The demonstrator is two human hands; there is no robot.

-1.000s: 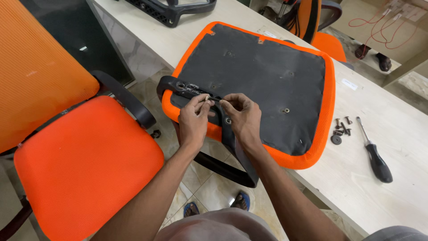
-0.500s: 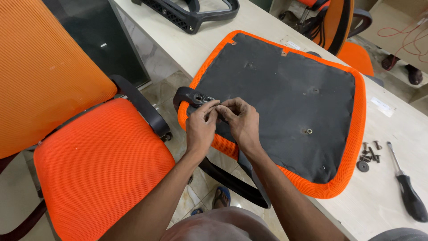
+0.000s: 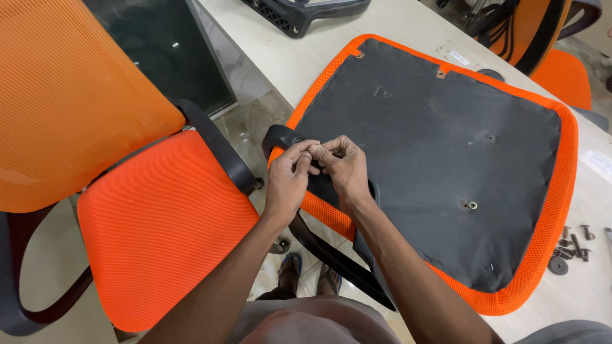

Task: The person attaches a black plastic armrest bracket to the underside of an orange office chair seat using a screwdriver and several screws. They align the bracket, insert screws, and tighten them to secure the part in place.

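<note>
- An upturned seat (image 3: 433, 159), black underneath with an orange mesh rim, is laid flat on a pale table (image 3: 331, 57), with its near corner jutting over the table edge.
- A black armrest (image 3: 331, 242) is set against that near corner; its upper end (image 3: 280, 137) is seen just left of the hands, and its lower bar slants down past the table edge toward the floor.
- The left hand (image 3: 290, 175) is held over the armrest's upper end, fingers curled together and thumb and forefinger pinched at the fingertips (image 3: 307, 151).
- The right hand (image 3: 344, 167) is placed just beside it, touching the left at the fingertips, with fingers bent inward and closed in a pinch.
- Something small appears to be pinched between the two hands, but it is too small to be made out.
- Both hands are rested on the armrest where it meets the seat's orange rim.
- A bolt hole with a metal insert (image 3: 472, 205) is seen on the seat's black underside, well apart from the hands.
- Loose screws and washers (image 3: 567, 248) are scattered on the table by the seat's right corner.
- An assembled orange chair (image 3: 146, 216) is stood on the floor to the left, near the left forearm.
- A black plastic part (image 3: 299, 13) is laid at the far end of the table.
</note>
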